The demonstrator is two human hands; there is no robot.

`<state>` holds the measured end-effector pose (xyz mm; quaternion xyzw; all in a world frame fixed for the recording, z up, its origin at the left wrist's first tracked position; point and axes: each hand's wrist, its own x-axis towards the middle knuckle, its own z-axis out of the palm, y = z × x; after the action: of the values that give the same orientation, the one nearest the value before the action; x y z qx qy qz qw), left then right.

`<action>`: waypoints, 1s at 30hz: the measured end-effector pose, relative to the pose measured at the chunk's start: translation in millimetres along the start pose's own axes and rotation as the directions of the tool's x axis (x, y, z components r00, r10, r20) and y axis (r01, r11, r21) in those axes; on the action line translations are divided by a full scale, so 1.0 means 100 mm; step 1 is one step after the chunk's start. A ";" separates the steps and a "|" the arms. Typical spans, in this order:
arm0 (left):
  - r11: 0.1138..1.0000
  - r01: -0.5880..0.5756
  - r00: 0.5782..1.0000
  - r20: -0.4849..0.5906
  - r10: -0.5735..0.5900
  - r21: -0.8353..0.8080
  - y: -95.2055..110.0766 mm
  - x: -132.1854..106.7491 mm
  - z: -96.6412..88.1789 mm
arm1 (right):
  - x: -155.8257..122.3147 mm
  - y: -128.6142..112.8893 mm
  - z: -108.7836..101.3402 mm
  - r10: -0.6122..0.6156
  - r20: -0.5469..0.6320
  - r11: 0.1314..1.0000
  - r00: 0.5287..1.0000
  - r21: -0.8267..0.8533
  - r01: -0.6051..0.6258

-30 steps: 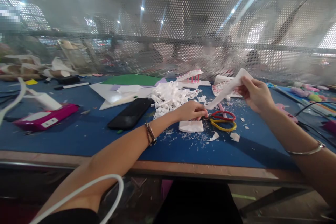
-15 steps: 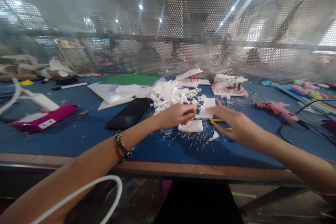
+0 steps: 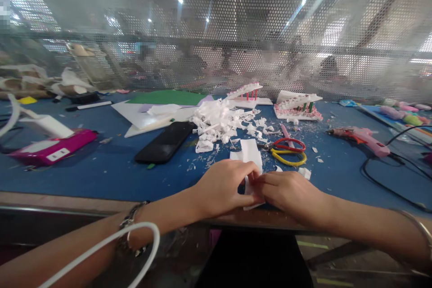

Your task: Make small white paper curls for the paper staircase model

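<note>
At the near edge of the blue table, my left hand and my right hand meet, both pinched on a white paper strip that stands up between them. Both sets of fingers are closed round its lower end. Just beyond the strip lie scissors with a red and a yellow handle. A pile of white paper scraps lies further back.
A black phone lies left of the scraps, a pink case at far left. Two small white-and-pink models stand at the back. A pink glue gun with a black cable lies right. A perforated screen closes off the back.
Both hands have drawn back from the middle of the table to its near edge, bringing the white paper strip with them. The scissors are uncovered again.
</note>
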<state>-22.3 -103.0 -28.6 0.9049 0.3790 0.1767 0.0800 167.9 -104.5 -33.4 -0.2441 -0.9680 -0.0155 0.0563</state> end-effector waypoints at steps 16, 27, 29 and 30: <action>0.872 -0.243 0.956 -0.046 0.289 0.424 -0.04 -0.12 0.04 | 0.05 0.03 0.07 -0.226 -0.326 0.874 0.918 -0.484 0.043; 0.955 -0.148 0.988 -0.006 0.154 0.257 0.05 -0.19 0.06 | 0.05 0.04 0.07 -0.029 -0.144 0.993 0.989 -0.118 0.012; 0.957 -0.139 0.990 -0.002 0.144 0.255 0.05 -0.19 0.06 | 0.04 0.04 0.06 -0.048 -0.144 0.992 0.988 -0.125 0.030; 0.961 -0.129 0.991 0.005 0.132 0.246 0.04 -0.18 0.06 | 0.03 0.04 0.04 -0.072 -0.147 0.988 0.986 -0.148 0.050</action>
<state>-29.2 -119.1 -37.5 0.9298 0.3378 0.1385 -0.0467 167.1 -99.2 -37.4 -0.2157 -0.9643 -0.1053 0.1117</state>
